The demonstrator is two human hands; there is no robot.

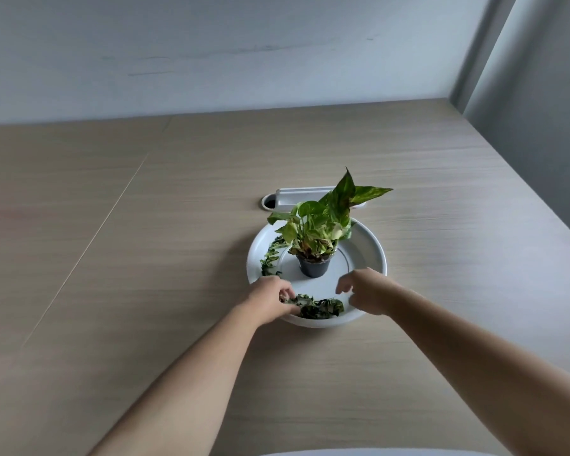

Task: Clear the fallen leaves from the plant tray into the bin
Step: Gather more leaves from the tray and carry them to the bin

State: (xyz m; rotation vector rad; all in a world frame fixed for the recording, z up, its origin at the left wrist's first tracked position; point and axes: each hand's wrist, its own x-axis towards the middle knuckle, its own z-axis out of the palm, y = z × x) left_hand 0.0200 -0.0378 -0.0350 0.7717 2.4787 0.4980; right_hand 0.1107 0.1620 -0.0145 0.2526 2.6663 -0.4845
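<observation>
A round white plant tray [369, 248] lies on the wooden table with a small potted plant [315, 238] in a black pot at its middle. A heap of fallen leaves [320, 307] is gathered at the tray's near rim, and a line of more leaves [270, 256] curves along the left rim. My left hand [270, 299] reaches into the tray from the left, its curled fingers touching the left end of the heap. Over the tray's near right side hovers my right hand [364, 291], fingers loosely curled, just right of the heap. No bin shows.
A white cable grommet [293, 197] is set in the table [145, 258] right behind the tray. A pale wall runs along the far table edge, and the table's right edge drops off toward a grey wall. A white rounded edge [343, 452] shows at the bottom.
</observation>
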